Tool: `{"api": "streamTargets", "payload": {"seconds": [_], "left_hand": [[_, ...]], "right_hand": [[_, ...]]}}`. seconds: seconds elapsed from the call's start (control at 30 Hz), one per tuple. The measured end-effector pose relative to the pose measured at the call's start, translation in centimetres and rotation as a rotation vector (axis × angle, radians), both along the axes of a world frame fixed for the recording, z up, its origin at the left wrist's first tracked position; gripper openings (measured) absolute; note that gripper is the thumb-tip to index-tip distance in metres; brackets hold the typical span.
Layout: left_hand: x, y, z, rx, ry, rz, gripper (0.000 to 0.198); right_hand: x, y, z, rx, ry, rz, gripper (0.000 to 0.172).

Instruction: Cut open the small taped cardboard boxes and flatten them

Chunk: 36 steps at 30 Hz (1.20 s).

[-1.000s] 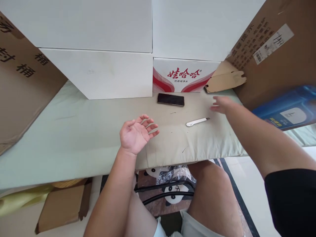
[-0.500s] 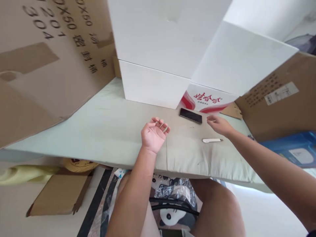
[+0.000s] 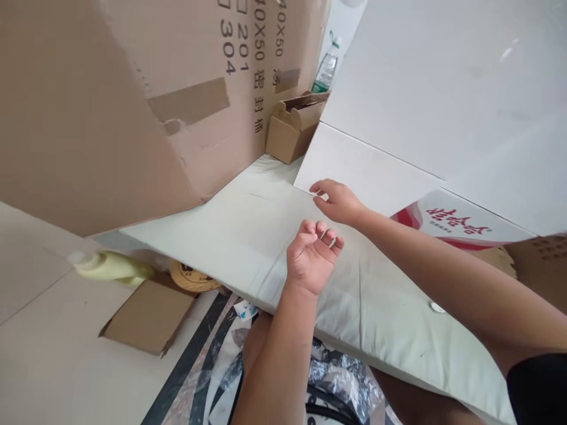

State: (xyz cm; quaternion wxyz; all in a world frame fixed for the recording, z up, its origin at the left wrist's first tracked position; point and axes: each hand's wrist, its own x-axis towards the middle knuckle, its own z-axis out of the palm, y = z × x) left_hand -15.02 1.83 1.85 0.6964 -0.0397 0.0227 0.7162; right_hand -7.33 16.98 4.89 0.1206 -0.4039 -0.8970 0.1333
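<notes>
White box (image 3: 383, 176) is being supported on the padded surface (image 3: 261, 206) beneath another white box (image 3: 398, 88), its bottom edge being overlapped by the right hand (image 3: 337, 200), fingers parted, contact unclear. Left hand (image 3: 312, 260) is being held palm-up nearby, loosely curled, empty. Nothing is being gripped, so box handling seems undone; brown carton (image 3: 177, 153) is being kept at left.

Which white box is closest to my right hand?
The plain lower-left white box, just behind your right hand; whether they touch is unclear. The red-lettered box sits farther right, and the other white boxes are stacked above.
</notes>
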Motion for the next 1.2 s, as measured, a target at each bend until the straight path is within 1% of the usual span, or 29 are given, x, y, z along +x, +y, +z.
{"api": "streamTargets", "payload": {"seconds": [0.07,0.13,0.23,0.3,0.37,0.4,0.47,0.53,0.57,0.6,0.7,0.73,0.77,0.8,0.87,0.93,0.97,1.03,1.1,1.13,1.2], "left_hand": [[-1.6,0.1,0.0,-0.001,-0.03,0.043,0.031],[-2.9,0.0,0.0,-0.006,-0.059,0.081,0.031],[-3.9,-0.3,-0.2,-0.023,-0.069,0.107,0.031],[-4.2,-0.5,-0.2,-0.036,-0.053,0.111,0.03],[-4.3,-0.7,-0.1,-0.05,-0.022,0.119,0.03],[-4.4,-0.8,0.0,-0.058,0.0,0.132,0.03],[-4.6,-1.0,0.2,-0.079,0.062,0.174,0.028],[-4.9,-1.1,0.3,-0.116,0.157,0.251,0.023],[-5.1,-1.1,0.3,-0.156,0.22,0.339,0.02],[-5.4,-1.1,0.3,-0.221,0.291,0.488,0.017],[-6.1,-1.0,-0.1,-0.476,0.51,1.116,0.013],[-6.4,-0.9,-0.3,-0.538,0.581,1.256,0.013],[-6.6,-0.7,-0.6,-0.575,0.651,1.306,0.014],[-6.7,-0.6,-0.9,-0.594,0.714,1.268,0.014],[-6.7,-0.3,-1.3,-0.606,0.809,1.07,0.012],[-6.0,0.1,-1.4,-0.583,0.881,0.884,0.007],[-5.5,0.2,-1.4,-0.55,0.929,0.812,0.005],[-4.0,0.6,-1.2,-0.44,1.054,0.716,0.008],[-2.1,1.0,-0.8,-0.28,1.175,0.635,0.013],[-1.0,1.2,-0.6,-0.194,1.224,0.588,0.015],[1.3,1.6,0.0,-0.033,1.312,0.472,0.021]], "right_hand": [[-3.5,1.2,-0.4,0.058,0.042,0.075,0.03],[-6.7,2.6,-0.5,0.12,0.078,0.117,0.032],[-10.9,5.1,-0.3,0.174,0.101,0.096,0.034],[-13.0,6.3,-0.2,0.168,0.085,0.07,0.031],[-14.2,6.6,-0.1,0.163,0.055,0.071,0.03],[-14.3,6.3,0.0,0.169,0.045,0.081,0.03],[-13.6,4.8,-0.1,0.193,0.051,0.105,0.035],[-11.8,2.6,-0.1,0.186,0.085,0.112,0.041],[-10.6,1.4,-0.1,0.162,0.118,0.107,0.043],[-9.2,0.1,-0.2,0.133,0.163,0.101,0.042],[-3.8,-4.1,-0.1,0.064,0.337,0.097,0.034],[-1.7,-5.7,0.0,0.068,0.381,0.106,0.031],[0.6,-7.3,0.1,0.1,0.423,0.103,0.029],[2.9,-9.0,0.3,0.143,0.431,0.092,0.026],[7.8,-12.6,0.7,0.235,0.413,0.053,0.023],[12.5,-15.9,1.3,0.345,0.397,0.093,0.025],[14.7,-17.4,1.5,0.368,0.368,0.107,0.026],[18.5,-20.0,2.0,0.382,0.317,0.198,0.027],[21.3,-21.9,2.2,0.357,0.292,0.268,0.027],[22.3,-22.5,2.3,0.337,0.292,0.281,0.027],[23.5,-23.4,2.3,0.295,0.304,0.259,0.028]]}}
